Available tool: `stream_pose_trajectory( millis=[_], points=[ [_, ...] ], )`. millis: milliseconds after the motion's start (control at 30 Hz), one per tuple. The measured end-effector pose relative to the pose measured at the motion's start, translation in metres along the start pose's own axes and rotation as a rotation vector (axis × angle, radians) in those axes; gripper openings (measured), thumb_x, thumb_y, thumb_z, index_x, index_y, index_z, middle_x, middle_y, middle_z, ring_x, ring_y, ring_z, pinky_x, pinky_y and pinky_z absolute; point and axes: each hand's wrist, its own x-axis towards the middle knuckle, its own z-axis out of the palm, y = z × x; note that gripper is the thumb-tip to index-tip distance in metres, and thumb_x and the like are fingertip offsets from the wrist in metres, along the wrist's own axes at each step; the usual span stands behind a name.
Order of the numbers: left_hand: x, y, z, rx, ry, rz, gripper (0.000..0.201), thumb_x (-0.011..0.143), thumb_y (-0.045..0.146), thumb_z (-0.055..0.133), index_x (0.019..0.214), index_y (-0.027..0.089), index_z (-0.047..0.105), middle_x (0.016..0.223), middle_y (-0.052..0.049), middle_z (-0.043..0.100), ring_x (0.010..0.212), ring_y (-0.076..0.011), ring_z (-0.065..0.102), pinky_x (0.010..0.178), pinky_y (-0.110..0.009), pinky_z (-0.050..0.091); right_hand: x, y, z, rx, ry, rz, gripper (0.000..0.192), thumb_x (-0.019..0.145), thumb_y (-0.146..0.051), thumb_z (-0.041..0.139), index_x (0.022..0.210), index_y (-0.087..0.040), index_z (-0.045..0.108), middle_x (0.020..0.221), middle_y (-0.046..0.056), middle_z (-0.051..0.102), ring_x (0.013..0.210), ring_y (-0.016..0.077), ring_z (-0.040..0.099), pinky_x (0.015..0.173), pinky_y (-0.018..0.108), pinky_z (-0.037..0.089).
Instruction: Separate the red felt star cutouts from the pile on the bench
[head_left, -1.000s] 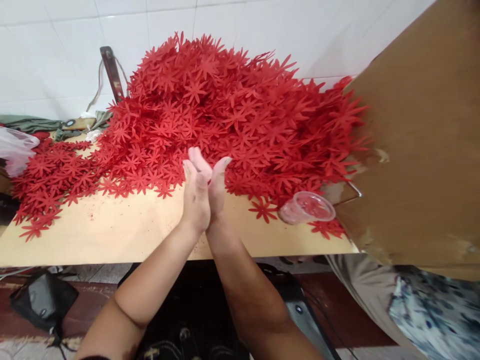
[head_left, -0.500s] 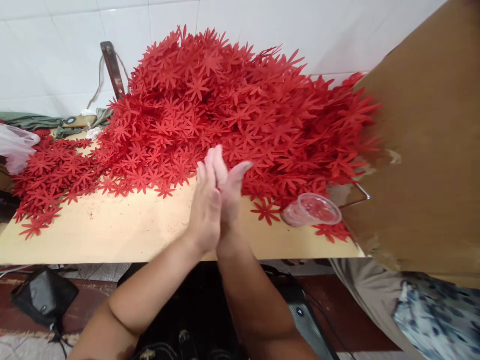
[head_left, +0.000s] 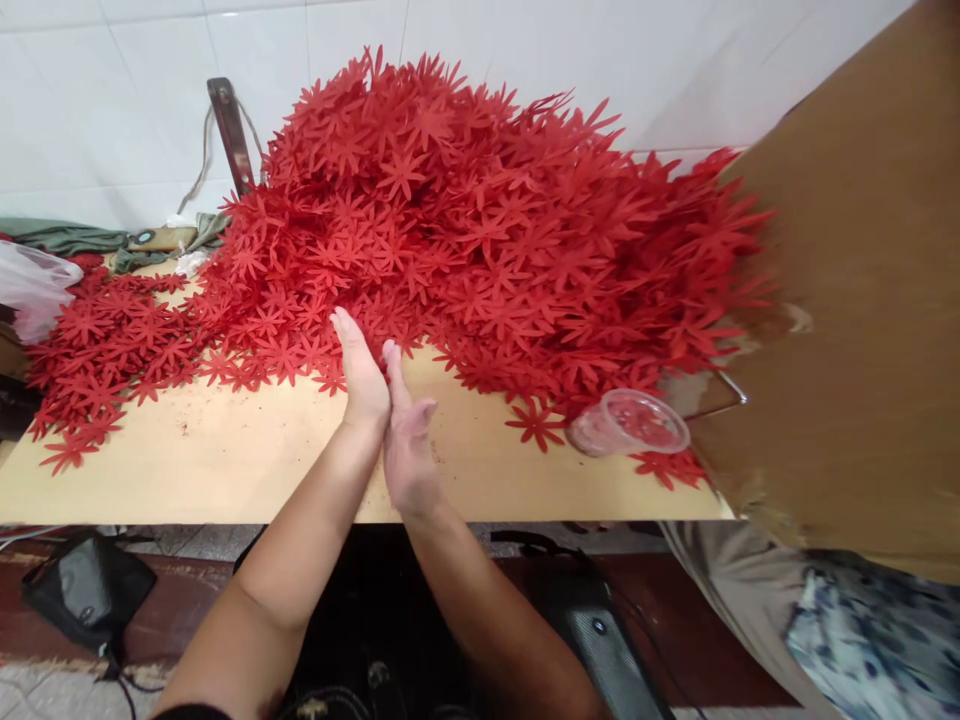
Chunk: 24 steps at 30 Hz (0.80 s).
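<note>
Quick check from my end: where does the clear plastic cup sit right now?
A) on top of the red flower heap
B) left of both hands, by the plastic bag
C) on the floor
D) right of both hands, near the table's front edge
D: the clear plastic cup lies right of the left hand and right hand, near the table front edge, beside the red flower heap.

Both bare forearms reach forward and converge at the middle. The left hand [head_left: 363, 375] stands on edge, fingers straight and together, pointing away. The right hand [head_left: 407, 440] presses against its palm side, sitting lower and nearer, fingers loosely extended, thumb out to the right. Neither grip encloses anything.
</note>
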Motion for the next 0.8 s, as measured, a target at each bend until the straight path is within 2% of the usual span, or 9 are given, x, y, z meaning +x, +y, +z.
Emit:
stream_pose_trajectory(
  millis=[67,200,300,400,467,533,667,733,800],
  points=[
    [0.003,0.009,-0.003,-0.115,0.149,-0.058,0.059,0.096,0.050,0.007,0.152,0.035,-0.001,0.161,0.013,-0.002,0.148,-0.0075,-0.008,0.123,-0.030,0.001,-0.009,0.003,0.002,0.012,-0.006,0.006,0.073,0.090,-0.067,0.008,0.152,-0.029,0.015,0.162,-0.005,0.007,0.150,0.0162,0.005,0.124,0.045,0.006],
    [-0.003,0.028,-0.003,-0.280,0.226,-0.149,0.064,0.096,0.051,0.010,0.152,0.023,0.018,0.162,0.004,0.008,0.149,-0.0088,0.001,0.122,-0.027,0.005,-0.013,0.000,0.002,-0.098,-0.008,-0.026,0.074,0.090,-0.068,0.016,0.153,-0.029,0.009,0.162,-0.005,0.001,0.150,0.0164,0.000,0.124,0.046,0.003],
    [-0.024,0.033,0.003,-0.335,0.101,-0.242,0.065,0.095,0.053,0.016,0.147,0.020,0.035,0.160,-0.001,0.021,0.149,-0.0142,0.012,0.122,-0.028,0.010,0.005,0.000,-0.008,-0.129,0.010,-0.009,0.085,0.086,-0.074,0.015,0.153,-0.023,0.012,0.162,-0.001,0.005,0.151,0.0168,0.003,0.124,0.045,0.003],
    [-0.052,0.029,0.010,-0.326,-0.083,-0.142,0.051,0.091,0.051,0.043,0.137,0.029,0.049,0.156,0.002,0.032,0.148,-0.0169,0.019,0.122,-0.030,0.012,0.035,0.011,-0.025,-0.169,0.170,0.087,0.088,0.084,-0.076,0.012,0.153,-0.022,0.017,0.161,-0.002,0.007,0.151,0.0174,0.000,0.124,0.046,0.002],
    [-0.063,0.025,0.013,-0.339,-0.124,-0.074,0.048,0.084,0.039,0.061,0.131,0.029,0.054,0.153,0.000,0.039,0.147,-0.0180,0.024,0.122,-0.032,0.014,0.050,0.022,-0.034,-0.224,0.206,0.125,0.083,0.085,-0.075,0.014,0.151,-0.026,0.024,0.161,-0.003,0.013,0.151,0.0196,0.004,0.124,0.048,0.009],
    [-0.066,0.021,0.015,-0.425,-0.101,-0.100,0.042,0.081,0.028,0.065,0.122,0.026,0.058,0.146,-0.002,0.049,0.143,-0.0179,0.034,0.120,-0.034,0.020,0.057,0.029,-0.038,-0.285,0.225,0.118,0.084,0.083,-0.077,0.018,0.148,-0.026,0.034,0.159,0.001,0.023,0.150,0.0227,0.012,0.123,0.049,0.015],
    [-0.058,0.020,0.023,-0.637,0.029,-0.253,0.016,0.081,0.017,0.062,0.096,0.021,0.063,0.108,0.000,0.069,0.113,-0.0129,0.060,0.105,-0.027,0.039,0.057,0.022,-0.043,-0.303,0.287,0.043,0.086,0.077,-0.082,0.027,0.135,-0.022,0.051,0.146,0.011,0.047,0.140,0.0250,0.038,0.118,0.049,0.029],
    [-0.053,0.021,0.029,-0.732,0.085,-0.329,0.005,0.083,0.013,0.060,0.083,0.018,0.061,0.086,0.002,0.068,0.086,-0.0077,0.065,0.088,-0.020,0.046,0.055,0.012,-0.048,-0.249,0.309,0.035,0.084,0.078,-0.082,0.025,0.126,-0.021,0.057,0.138,0.012,0.056,0.132,0.0228,0.049,0.114,0.045,0.036],
    [-0.048,0.021,0.034,-0.809,0.154,-0.470,0.016,0.087,0.011,0.053,0.072,0.016,0.054,0.067,0.005,0.061,0.061,-0.0041,0.058,0.068,-0.016,0.045,0.052,0.000,-0.058,-0.191,0.344,0.019,0.082,0.080,-0.080,0.020,0.118,-0.020,0.062,0.129,0.011,0.063,0.126,0.0206,0.055,0.112,0.042,0.039]
  ],
)
